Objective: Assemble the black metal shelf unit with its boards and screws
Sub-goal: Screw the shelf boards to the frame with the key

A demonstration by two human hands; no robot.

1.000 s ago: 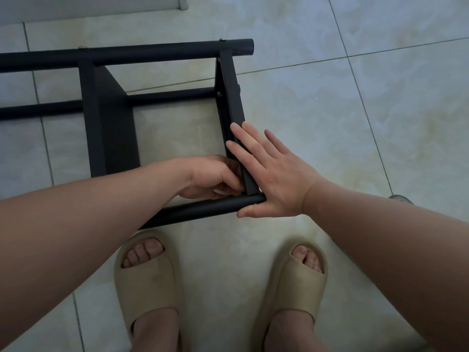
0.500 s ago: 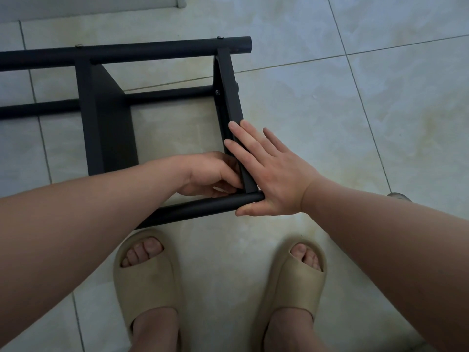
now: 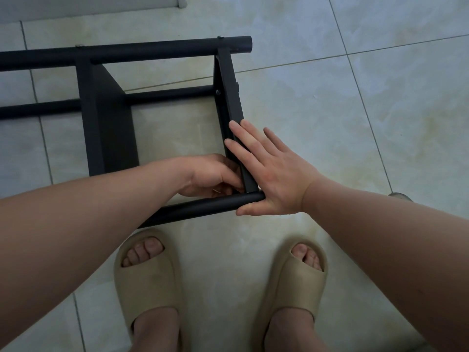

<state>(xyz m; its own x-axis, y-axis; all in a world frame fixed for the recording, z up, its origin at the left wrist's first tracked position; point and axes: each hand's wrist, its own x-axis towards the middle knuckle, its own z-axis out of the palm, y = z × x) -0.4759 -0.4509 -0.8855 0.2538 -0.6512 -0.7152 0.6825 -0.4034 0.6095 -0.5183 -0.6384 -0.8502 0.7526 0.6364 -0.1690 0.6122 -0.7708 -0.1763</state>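
The black metal shelf unit (image 3: 127, 52) lies on its side on the tiled floor. Its end board (image 3: 227, 85) runs from the far tube down to the near tube (image 3: 203, 208). My right hand (image 3: 271, 174) presses flat on the outer face of that end board, fingers straight and thumb under the tube's end. My left hand (image 3: 210, 176) is inside the frame at the corner where board and near tube meet. Its fingers curl and pinch a small metal piece, mostly hidden. A second board (image 3: 109, 128) stands further left.
My two feet in beige sandals (image 3: 149, 275) stand just in front of the near tube. A small grey object (image 3: 401, 196) pokes out behind my right forearm. A white wall base (image 3: 88, 6) runs along the top.
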